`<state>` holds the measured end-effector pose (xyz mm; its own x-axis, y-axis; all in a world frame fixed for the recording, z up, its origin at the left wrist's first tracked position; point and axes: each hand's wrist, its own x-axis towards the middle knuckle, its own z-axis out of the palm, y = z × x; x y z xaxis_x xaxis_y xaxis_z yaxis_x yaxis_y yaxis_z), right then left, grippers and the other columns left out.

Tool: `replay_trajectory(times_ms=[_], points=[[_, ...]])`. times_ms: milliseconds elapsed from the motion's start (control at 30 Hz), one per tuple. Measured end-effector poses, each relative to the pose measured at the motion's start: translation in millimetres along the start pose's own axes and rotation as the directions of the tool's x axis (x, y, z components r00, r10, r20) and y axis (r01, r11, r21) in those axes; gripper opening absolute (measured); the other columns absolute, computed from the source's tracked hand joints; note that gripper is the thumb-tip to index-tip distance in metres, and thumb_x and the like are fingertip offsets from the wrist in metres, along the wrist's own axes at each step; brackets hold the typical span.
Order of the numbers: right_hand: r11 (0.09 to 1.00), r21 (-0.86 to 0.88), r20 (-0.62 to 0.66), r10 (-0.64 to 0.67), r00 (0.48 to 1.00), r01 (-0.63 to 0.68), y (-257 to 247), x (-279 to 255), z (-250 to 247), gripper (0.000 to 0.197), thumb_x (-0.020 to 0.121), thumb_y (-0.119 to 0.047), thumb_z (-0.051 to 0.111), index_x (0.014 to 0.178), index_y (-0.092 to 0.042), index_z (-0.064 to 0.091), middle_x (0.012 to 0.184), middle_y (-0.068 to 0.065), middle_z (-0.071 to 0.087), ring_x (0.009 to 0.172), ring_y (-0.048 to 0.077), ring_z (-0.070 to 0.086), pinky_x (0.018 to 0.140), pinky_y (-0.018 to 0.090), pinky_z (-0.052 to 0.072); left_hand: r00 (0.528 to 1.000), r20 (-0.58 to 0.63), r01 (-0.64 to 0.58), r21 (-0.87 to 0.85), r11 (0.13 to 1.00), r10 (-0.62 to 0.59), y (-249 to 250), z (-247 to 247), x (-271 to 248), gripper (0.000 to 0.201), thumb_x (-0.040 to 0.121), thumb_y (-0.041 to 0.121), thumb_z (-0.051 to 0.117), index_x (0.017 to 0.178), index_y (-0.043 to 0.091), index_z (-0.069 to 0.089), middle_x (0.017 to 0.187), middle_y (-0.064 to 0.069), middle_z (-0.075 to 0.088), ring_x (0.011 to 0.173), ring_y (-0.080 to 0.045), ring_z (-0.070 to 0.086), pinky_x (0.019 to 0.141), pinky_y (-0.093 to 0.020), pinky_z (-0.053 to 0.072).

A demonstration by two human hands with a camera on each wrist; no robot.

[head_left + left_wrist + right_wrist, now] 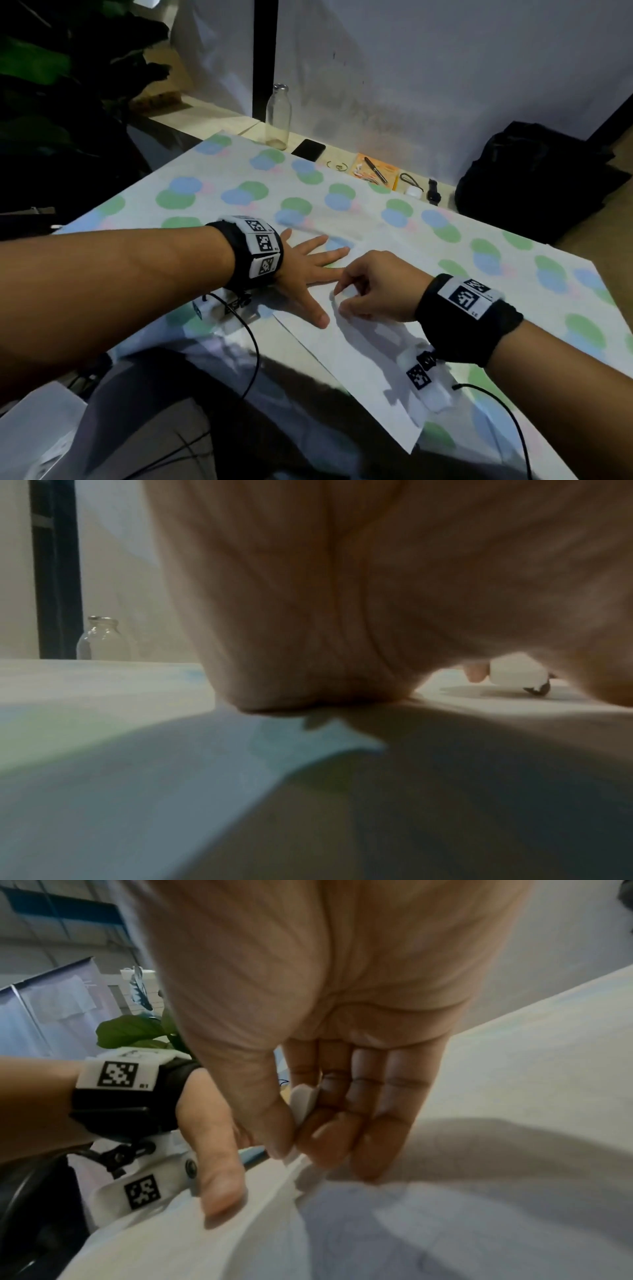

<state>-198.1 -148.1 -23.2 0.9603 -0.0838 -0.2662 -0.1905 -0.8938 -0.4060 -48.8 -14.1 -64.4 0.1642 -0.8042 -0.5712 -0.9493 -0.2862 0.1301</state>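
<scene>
Right hand pinches a corner of the white paper — left hand, fingers spread flat, presses it just beside.

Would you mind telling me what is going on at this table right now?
A person is working on a sheet of dotted wrapping paper spread out flat. The left hand lies flat with straight fingers, pressing the paper down beside a folded-over white flap. The right hand pinches a small white piece between thumb and fingertips at the flap's edge; whether it is tape or a paper corner is unclear. A glass bottle and a phone sit beyond the paper.
</scene>
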Motion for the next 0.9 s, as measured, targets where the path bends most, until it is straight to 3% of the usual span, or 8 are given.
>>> replay_trajectory(times_ms=[167, 400, 567, 667, 800, 900], points=[[0.994, 0.008, -0.023, -0.110, 0.994, 0.110, 5.2, 5.5, 12.2, 0.018, 0.078, -0.025, 0.080, 0.095, -0.027, 0.072, 0.059, -0.009, 0.060, 0.058, 0.000, 0.057, 0.061, 0.023, 0.044, 1.000, -0.021, 0.018, 0.009, 1.000, -0.018, 1.4, 1.9, 2.1, 0.122, 0.064, 0.091, 0.061, 0.146, 0.061, -0.023, 0.154, 0.025, -0.043, 0.147, -0.021, -0.037, 0.107, -0.076, -0.017], [0.988, 0.114, -0.044, -0.097, 0.994, 0.102, 11.9, 6.4, 14.7, 0.013, 0.080, -0.028, 0.081, 0.091, -0.028, 0.076, 0.060, -0.008, 0.062, 0.054, 0.003, 0.056, 0.060, 0.023, 0.047, 0.999, -0.010, 0.030, 0.009, 1.000, -0.030, 3.2, -1.0, 0.2, 0.125, 0.060, 0.091, 0.066, 0.145, 0.065, -0.021, 0.155, 0.023, -0.043, 0.147, -0.023, -0.037, 0.107, -0.079, -0.015], [0.997, -0.021, -0.138, -0.075, 0.988, 0.073, 5.7, 9.3, 15.8, 0.010, 0.080, -0.029, 0.078, 0.088, -0.024, 0.074, 0.061, -0.011, 0.057, 0.057, 0.002, 0.054, 0.057, 0.019, 0.038, 0.999, -0.017, 0.053, 0.054, 0.997, -0.052, 8.8, -1.3, -1.1, 0.125, 0.064, 0.089, 0.065, 0.148, 0.059, -0.022, 0.155, 0.020, -0.043, 0.148, -0.027, -0.035, 0.108, -0.081, -0.010], [0.980, -0.123, -0.125, -0.173, 0.977, 0.158, -8.6, 4.8, 19.3, 0.007, 0.082, -0.026, 0.070, 0.076, -0.022, 0.069, 0.054, -0.014, 0.051, 0.052, 0.002, 0.050, 0.054, 0.019, 0.034, 0.998, -0.027, 0.057, 0.061, 0.997, -0.055, 10.3, -1.1, -0.3, 0.126, 0.064, 0.086, 0.067, 0.150, 0.058, -0.020, 0.157, 0.019, -0.042, 0.149, -0.027, -0.034, 0.108, -0.081, -0.009], [0.955, -0.198, 0.007, -0.226, 0.974, 0.223, -26.0, 2.1, 18.7, 0.020, 0.083, -0.028, 0.069, 0.068, -0.015, 0.066, 0.058, -0.007, 0.060, 0.052, 0.009, 0.053, 0.053, 0.026, 0.045, 0.997, -0.037, 0.066, 0.059, 0.996, -0.064, 11.9, -1.6, -1.2, 0.126, 0.063, 0.083, 0.070, 0.153, 0.056, -0.014, 0.158, 0.019, -0.040, 0.149, -0.026, -0.034, 0.109, -0.080, -0.010], [0.967, -0.234, -0.083, -0.128, 0.988, 0.106, -16.0, 19.0, 5.0, 0.012, 0.078, -0.018, 0.062, 0.069, -0.015, 0.069, 0.061, -0.003, 0.062, 0.054, 0.011, 0.055, 0.055, 0.032, 0.048, 0.998, -0.022, 0.067, 0.066, 0.996, -0.066, 10.8, 0.0, 0.4, 0.122, 0.062, 0.090, 0.063, 0.154, 0.056, -0.009, 0.158, 0.021, -0.038, 0.147, -0.026, -0.037, 0.108, -0.081, -0.011]])
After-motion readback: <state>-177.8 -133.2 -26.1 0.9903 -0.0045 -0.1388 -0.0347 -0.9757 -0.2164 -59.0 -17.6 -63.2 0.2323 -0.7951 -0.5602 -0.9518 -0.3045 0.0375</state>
